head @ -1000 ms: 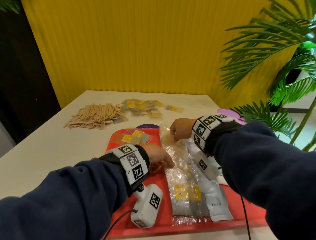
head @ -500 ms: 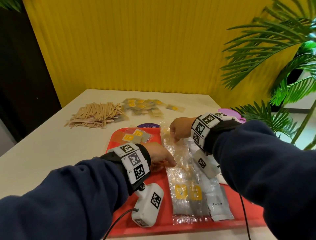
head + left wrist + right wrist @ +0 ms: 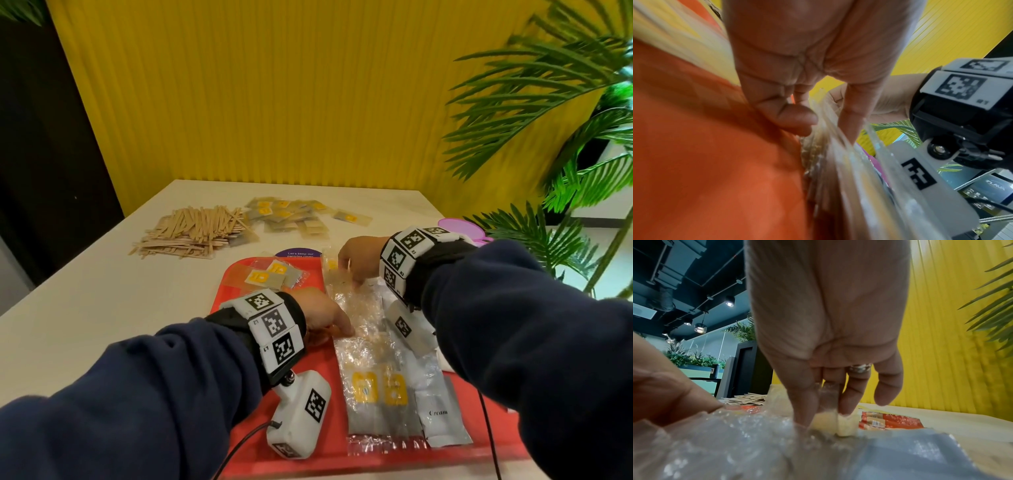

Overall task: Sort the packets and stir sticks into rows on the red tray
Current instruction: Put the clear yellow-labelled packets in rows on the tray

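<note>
A red tray (image 3: 376,460) lies in front of me. A row of overlapping clear packets (image 3: 376,394) with yellow labels runs down its middle, and a grey Cream packet (image 3: 442,418) lies beside it. My left hand (image 3: 346,330) is at the row's left edge, where thumb and forefinger pinch the clear film (image 3: 828,126). My right hand (image 3: 356,282) is at the far end of the row. Its thumb and fingers pinch a clear packet with pale yellow contents (image 3: 824,415). Two or three more packets (image 3: 270,277) lie on the tray's far left. Stir sticks (image 3: 191,233) are heaped on the table.
Several loose packets (image 3: 287,216) lie on the white table behind the tray, next to the sticks. A purple disc (image 3: 459,228) sits at the right edge near a palm plant (image 3: 565,137). Orange-red packets (image 3: 890,420) lie past my right fingers. A yellow wall closes the back.
Almost nothing differs. Both hands stay at the row of clear packets, and the view has shifted only slightly.
</note>
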Demonstrator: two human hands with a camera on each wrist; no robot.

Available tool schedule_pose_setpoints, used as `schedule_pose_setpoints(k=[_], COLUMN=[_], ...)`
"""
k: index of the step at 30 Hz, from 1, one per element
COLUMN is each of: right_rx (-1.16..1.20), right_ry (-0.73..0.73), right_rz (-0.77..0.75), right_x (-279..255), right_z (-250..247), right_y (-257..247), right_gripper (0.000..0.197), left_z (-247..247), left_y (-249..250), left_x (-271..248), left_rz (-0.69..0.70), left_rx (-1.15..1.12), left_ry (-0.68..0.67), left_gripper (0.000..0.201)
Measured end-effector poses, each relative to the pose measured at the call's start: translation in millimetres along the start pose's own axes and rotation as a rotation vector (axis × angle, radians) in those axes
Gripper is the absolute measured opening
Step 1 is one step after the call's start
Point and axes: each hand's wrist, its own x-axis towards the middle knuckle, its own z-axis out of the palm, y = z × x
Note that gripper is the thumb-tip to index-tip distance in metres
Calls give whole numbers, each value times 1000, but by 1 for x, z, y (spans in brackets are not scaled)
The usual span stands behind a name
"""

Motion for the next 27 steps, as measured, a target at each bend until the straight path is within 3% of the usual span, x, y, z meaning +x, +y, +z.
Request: schedule_pose_setpoints(k=[2, 3, 7, 10, 12, 16, 19, 24, 27], right_rx=[-7, 6, 33, 69, 122, 219, 156, 62, -28], right_ry=[9, 32, 138, 168, 197, 241, 145, -98, -120], right_rz=[-11, -7, 19, 19, 23, 3, -45, -128, -172], right_x=[4, 6, 9, 6, 0, -28, -64, -121, -128], right_z=[0, 0, -2, -6, -8, -14, -11, 16, 43], right_y=[0, 0, 1, 6, 11, 16, 16, 5, -7], right_gripper=[14, 14, 24, 23, 34, 43, 51, 89, 99], left_z=[0, 0, -2, -4, -5, -5, -4, -2, 3], left_y=[0, -1, 1, 3, 4, 2, 2, 2, 2], left_x=[0, 1, 1, 1, 2, 6, 5, 3, 2], left_rz=[0, 7, 26, 34, 57, 110, 97, 68, 78], left_rx=[6, 10, 11, -14, -15, -170, -260, -394, -462], left_ry=[-2, 1, 23, 53, 65, 137, 196, 112, 89], left_gripper=[30, 31, 32, 22, 17, 34, 22, 44, 50])
